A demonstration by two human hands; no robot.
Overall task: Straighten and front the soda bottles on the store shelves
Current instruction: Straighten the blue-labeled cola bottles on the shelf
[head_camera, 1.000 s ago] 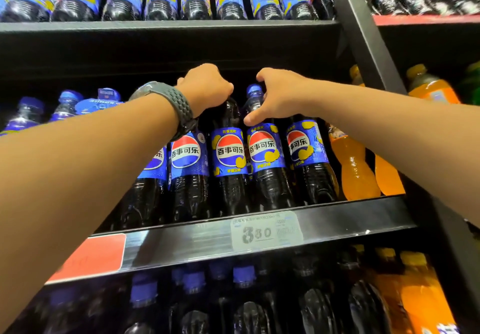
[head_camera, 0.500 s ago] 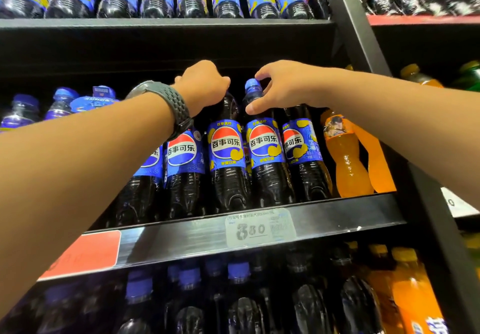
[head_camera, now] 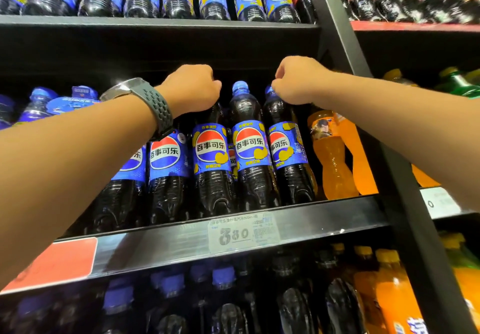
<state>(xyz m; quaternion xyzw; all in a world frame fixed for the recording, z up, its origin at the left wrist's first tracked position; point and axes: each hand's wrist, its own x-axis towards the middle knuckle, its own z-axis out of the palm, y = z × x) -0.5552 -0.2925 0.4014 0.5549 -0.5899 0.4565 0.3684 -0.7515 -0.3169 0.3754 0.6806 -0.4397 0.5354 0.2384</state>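
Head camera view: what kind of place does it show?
Most likely a shop's soft-drink aisle: rows of cola bottles fill black shelves, a price tag sits on the shelf edge, and orange soda bottles stand beside them.

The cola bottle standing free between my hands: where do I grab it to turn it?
Take the middle cola bottle by its blue cap and neck, from the front and above. Its body stands tight against the neighbouring bottles, leaving little room for fingers, while the cap stands clear between the left hand and right hand.
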